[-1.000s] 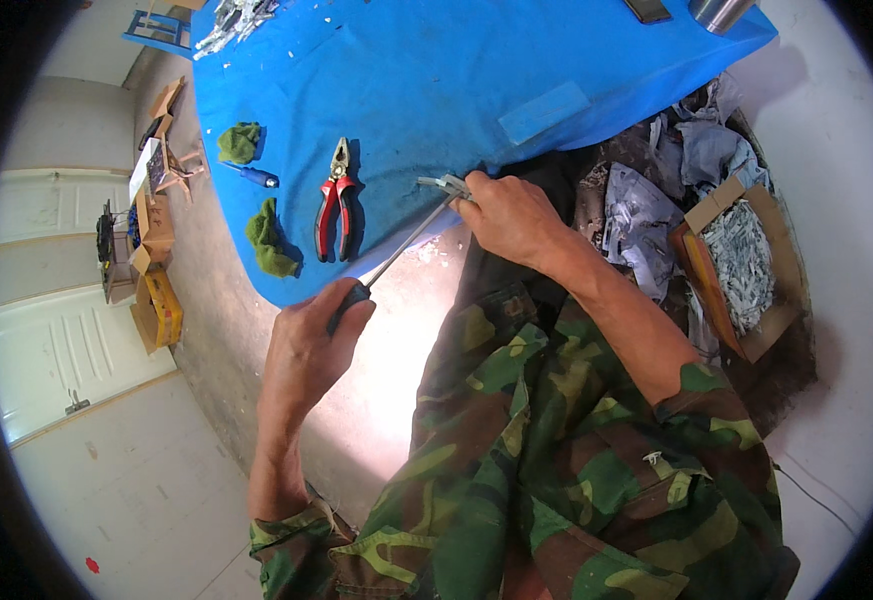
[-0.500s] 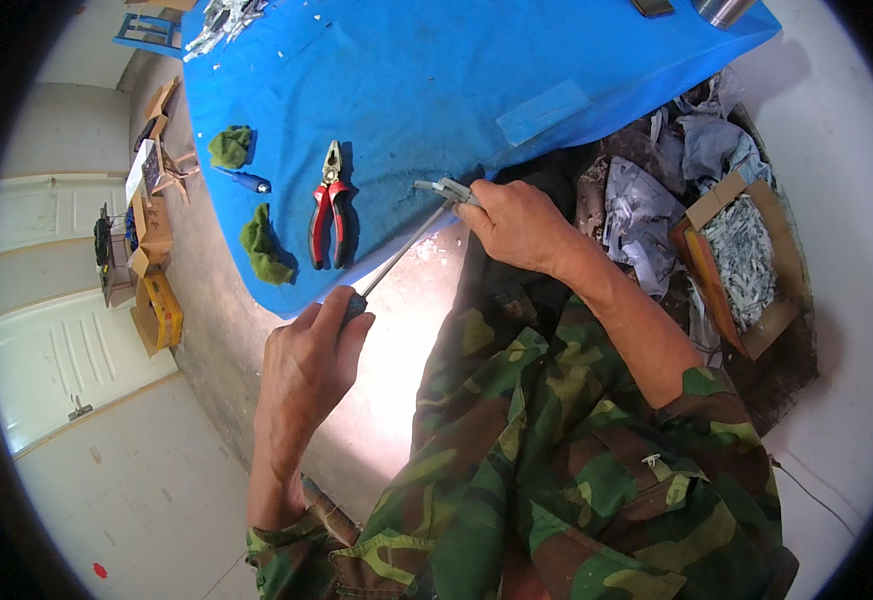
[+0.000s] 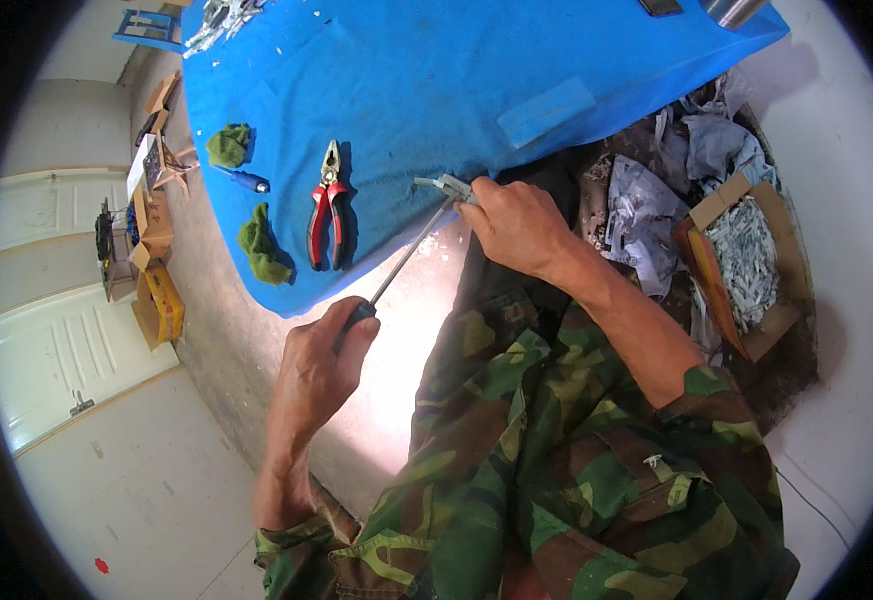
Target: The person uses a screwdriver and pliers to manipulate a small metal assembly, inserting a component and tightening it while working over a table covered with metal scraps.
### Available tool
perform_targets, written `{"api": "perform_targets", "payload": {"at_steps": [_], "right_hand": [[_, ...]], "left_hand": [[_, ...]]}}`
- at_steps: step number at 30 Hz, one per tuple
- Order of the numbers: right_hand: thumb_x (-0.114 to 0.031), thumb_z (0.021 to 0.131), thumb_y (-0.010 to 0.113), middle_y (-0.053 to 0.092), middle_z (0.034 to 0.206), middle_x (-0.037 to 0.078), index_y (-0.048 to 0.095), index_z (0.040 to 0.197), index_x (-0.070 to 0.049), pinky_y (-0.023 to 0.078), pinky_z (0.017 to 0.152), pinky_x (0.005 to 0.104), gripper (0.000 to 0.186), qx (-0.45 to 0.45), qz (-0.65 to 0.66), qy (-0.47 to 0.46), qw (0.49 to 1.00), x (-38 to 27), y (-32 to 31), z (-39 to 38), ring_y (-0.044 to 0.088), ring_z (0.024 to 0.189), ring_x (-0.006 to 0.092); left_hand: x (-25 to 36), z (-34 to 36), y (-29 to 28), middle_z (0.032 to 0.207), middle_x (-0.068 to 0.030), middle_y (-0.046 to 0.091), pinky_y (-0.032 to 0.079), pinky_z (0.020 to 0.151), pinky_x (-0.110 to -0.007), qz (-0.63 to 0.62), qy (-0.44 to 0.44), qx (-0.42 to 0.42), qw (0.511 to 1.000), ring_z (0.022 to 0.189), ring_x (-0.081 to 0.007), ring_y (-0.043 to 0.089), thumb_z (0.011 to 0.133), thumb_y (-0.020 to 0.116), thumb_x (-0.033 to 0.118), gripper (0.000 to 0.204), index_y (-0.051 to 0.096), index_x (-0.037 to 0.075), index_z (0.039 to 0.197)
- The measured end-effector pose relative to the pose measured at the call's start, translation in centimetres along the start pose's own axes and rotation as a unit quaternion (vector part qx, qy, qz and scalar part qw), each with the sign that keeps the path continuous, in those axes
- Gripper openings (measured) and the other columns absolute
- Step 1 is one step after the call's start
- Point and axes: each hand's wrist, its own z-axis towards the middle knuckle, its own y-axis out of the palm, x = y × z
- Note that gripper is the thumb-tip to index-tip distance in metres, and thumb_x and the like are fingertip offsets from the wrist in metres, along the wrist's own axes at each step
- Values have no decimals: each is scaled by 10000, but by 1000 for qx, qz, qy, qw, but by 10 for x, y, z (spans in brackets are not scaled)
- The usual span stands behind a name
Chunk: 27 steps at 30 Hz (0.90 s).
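My left hand (image 3: 321,365) is closed round the dark handle of a long screwdriver (image 3: 401,265), whose shaft slants up to a small silvery metal piece (image 3: 449,186). My right hand (image 3: 516,225) pinches that piece at the front edge of the blue cloth-covered table (image 3: 476,80). Left of it on the cloth lie red-and-black pliers (image 3: 324,225), two crumpled green rags (image 3: 261,245) and a small blue-handled tool (image 3: 246,179) between the rags.
Metal scraps (image 3: 218,20) lie at the table's far left, a steel cylinder (image 3: 728,12) at its far right. Crumpled bags (image 3: 636,220) and an open carton of scraps (image 3: 741,260) stand to my right. Cartons (image 3: 154,300) and a blue chair (image 3: 146,32) are at the left.
My left hand and the screwdriver handle have moved slightly down and to the right over the last second. My right hand keeps hold of the metal piece in nearly the same place.
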Motion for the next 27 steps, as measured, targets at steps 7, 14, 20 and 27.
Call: {"api": "perform_targets", "payload": {"at_steps": [7, 14, 20, 27], "right_hand": [[-302, 996, 647, 688, 775, 277, 627, 883, 10, 531, 694, 588, 333, 11, -5, 2, 1000, -1, 1, 0, 685, 763, 486], [-306, 995, 649, 693, 793, 280, 633, 890, 8, 540, 715, 583, 332, 11, 4, 23, 1000, -5, -1, -2, 692, 789, 487], [-300, 999, 649, 689, 769, 275, 626, 888, 13, 543, 702, 578, 332, 4, 4, 16, 1000, -3, -1, -1, 693, 772, 484], [-277, 996, 653, 685, 753, 269, 606, 885, 6, 538, 668, 582, 308, 2, 7, 4, 1000, -2, 0, -2, 692, 746, 480]], "left_hand": [[-9, -2, 8, 800, -186, 707, 523, 654, -397, -17, -3, 14, 1000, 648, -284, 669, 1011, 669, 185, 229, 696, 11, 1157], [0, -2, 6, 918, -192, 743, 560, 653, -455, 128, 120, 108, 979, 736, -400, 714, 944, 747, 167, 232, 667, 49, 1127], [4, 1, -1, 923, -197, 744, 576, 639, -434, 194, 114, 72, 972, 743, -366, 732, 944, 748, 155, 247, 657, 53, 1150], [-2, 8, -8, 799, -159, 706, 528, 615, -369, 82, 85, 24, 993, 651, -259, 684, 995, 689, 139, 205, 695, 11, 1155]]}}
